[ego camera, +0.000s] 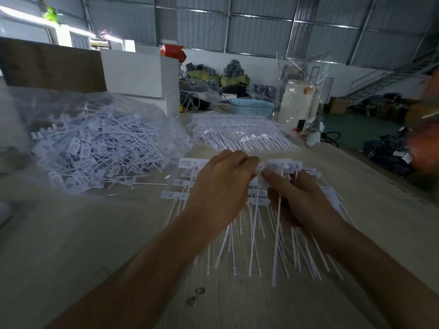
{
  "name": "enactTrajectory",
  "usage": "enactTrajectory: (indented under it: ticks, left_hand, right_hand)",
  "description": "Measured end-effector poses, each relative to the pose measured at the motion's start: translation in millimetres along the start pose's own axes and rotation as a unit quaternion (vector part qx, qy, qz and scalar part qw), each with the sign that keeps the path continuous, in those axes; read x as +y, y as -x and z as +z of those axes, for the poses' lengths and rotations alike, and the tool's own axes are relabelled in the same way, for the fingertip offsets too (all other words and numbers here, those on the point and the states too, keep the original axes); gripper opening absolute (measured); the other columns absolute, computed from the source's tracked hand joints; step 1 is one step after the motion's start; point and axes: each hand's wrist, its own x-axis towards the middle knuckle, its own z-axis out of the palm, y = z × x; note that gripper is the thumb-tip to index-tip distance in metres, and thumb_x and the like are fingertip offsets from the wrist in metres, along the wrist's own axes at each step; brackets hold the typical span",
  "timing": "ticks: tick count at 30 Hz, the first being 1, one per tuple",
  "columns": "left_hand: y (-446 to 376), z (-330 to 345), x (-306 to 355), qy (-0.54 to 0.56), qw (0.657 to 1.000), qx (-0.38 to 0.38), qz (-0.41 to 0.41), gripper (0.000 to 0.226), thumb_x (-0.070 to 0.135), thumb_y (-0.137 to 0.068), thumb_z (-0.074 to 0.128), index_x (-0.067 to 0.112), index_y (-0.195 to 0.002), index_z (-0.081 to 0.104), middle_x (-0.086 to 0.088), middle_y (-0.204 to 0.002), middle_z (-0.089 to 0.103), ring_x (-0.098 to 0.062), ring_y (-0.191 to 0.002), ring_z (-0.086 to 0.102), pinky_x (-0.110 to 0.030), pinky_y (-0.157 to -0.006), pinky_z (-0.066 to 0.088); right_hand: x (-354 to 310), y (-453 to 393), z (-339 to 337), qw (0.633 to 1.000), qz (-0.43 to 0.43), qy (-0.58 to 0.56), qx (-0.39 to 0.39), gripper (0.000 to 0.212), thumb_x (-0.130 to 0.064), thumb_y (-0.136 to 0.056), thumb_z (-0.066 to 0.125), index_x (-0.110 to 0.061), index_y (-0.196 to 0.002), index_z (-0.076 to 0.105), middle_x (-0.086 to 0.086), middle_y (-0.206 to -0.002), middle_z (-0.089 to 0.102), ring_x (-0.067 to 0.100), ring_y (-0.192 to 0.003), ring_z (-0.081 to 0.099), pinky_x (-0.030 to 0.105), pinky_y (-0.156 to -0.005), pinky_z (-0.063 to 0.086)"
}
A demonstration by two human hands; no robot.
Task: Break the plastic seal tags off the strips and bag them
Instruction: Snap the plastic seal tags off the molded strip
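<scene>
We have both hands on one strip of plastic seal tags (280, 165), lifted just above the counter (83, 233) near its middle. The left hand (218, 186) has its fingers curled over the strip's left part; the right hand (299, 198) pinches a tag head between thumb and curled fingers, the long thin tails hanging down toward us.

These tags look very light and thin — the flat heads stiff enough to snap at the joint, the tails whippy and apt to tangle. We judge the best hold is right at the heads, close on either side of the join, never on the tails.

More strips (187, 176) lie fanned beneath our hands. The loose tags already broken off fill the clear bag (95, 138) to the left, and bagged strips (242, 134) lie farther back.

The exact join being worked is hidden behind our fingers, the printing on the heads is too blurred to read — and an orange blur at the right edge is cut off.
</scene>
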Motion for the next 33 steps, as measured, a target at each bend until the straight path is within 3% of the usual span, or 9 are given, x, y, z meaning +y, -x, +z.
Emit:
enactTrajectory:
  ticks: [5,10,14,16,20,24,29,33]
  left_hand:
    - [-2,-2,-2,-0.006,0.999,0.030,0.031,0.018,0.012,-0.091,0.067,0.004,-0.106,0.070,-0.010,-0.094,0.071,-0.031,-0.086,0.065,-0.045,-0.073,0.055]
    - [-3,-2,-5,0.063,0.998,-0.023,0.010,0.018,0.014,-0.098,0.054,0.008,-0.103,0.071,-0.007,-0.094,0.072,-0.026,-0.085,0.066,-0.042,-0.072,0.054]
    - [-4,-1,-13,0.238,0.967,-0.086,-0.040,0.026,0.022,-0.099,0.055,0.012,-0.091,0.077,0.002,-0.084,0.075,-0.007,-0.077,0.067,-0.017,-0.070,0.048]
    - [-3,-2,-16,0.270,0.957,-0.092,-0.056,0.025,0.025,-0.098,0.056,0.015,-0.090,0.077,0.007,-0.082,0.074,-0.002,-0.077,0.066,-0.008,-0.068,0.044]
    - [-6,-1,-18,0.335,0.934,-0.099,-0.081,0.011,0.023,-0.094,0.065,0.024,-0.094,0.076,0.014,-0.080,0.073,0.003,-0.074,0.068,-0.010,-0.068,0.048]
    - [-7,-3,-18,0.373,0.920,-0.085,-0.080,0.014,0.021,-0.089,0.071,0.023,-0.102,0.076,0.010,-0.089,0.076,-0.004,-0.080,0.072,-0.032,-0.078,0.060]
    - [-7,-4,-20,0.386,0.917,-0.070,-0.079,0.018,0.021,-0.086,0.075,0.019,-0.103,0.077,0.009,-0.089,0.076,-0.005,-0.079,0.072,-0.029,-0.074,0.060]
    - [-8,-7,-20,0.408,0.907,-0.073,-0.072,0.021,0.019,-0.079,0.081,0.017,-0.100,0.077,0.006,-0.088,0.076,-0.008,-0.077,0.072,-0.030,-0.073,0.060]
  right_hand:
    - [0,-1,-6,1.000,0.005,0.005,0.019,0.047,-0.065,-0.087,0.054,-0.020,-0.072,0.059,0.001,-0.052,0.044,0.014,-0.038,0.036,0.020,-0.041,0.028]
    - [-1,-2,-12,0.997,-0.052,0.040,-0.039,0.050,-0.053,-0.096,0.049,-0.013,-0.067,0.044,0.002,-0.053,0.032,0.014,-0.039,0.029,0.018,-0.040,0.027]
    - [-3,-1,-18,0.987,-0.105,0.114,-0.046,0.027,-0.026,-0.106,0.045,-0.025,-0.079,0.049,-0.015,-0.053,0.047,0.001,-0.043,0.043,0.010,-0.045,0.034]
    - [-4,1,-17,0.989,-0.104,0.091,-0.058,0.027,-0.022,-0.105,0.044,-0.023,-0.078,0.049,-0.014,-0.050,0.045,0.001,-0.040,0.040,0.010,-0.044,0.033]
    - [-7,1,-16,0.992,-0.100,0.063,-0.054,0.039,-0.037,-0.100,0.045,-0.033,-0.063,0.054,-0.007,-0.046,0.035,0.004,-0.037,0.029,0.018,-0.039,0.028]
    - [-4,1,-20,0.994,-0.084,0.005,-0.076,0.041,-0.036,-0.105,0.045,-0.029,-0.065,0.050,-0.001,-0.052,0.027,0.014,-0.040,0.027,0.023,-0.043,0.029]
    - [-2,-1,-20,0.996,-0.048,-0.038,-0.071,0.045,-0.040,-0.103,0.048,-0.025,-0.061,0.040,-0.004,-0.052,0.025,0.013,-0.041,0.017,0.018,-0.045,0.023]
    - [-8,-3,-24,0.999,-0.025,-0.044,-0.007,0.040,-0.039,-0.102,0.048,-0.026,-0.065,0.048,-0.005,-0.052,0.033,0.012,-0.042,0.026,0.020,-0.043,0.024]
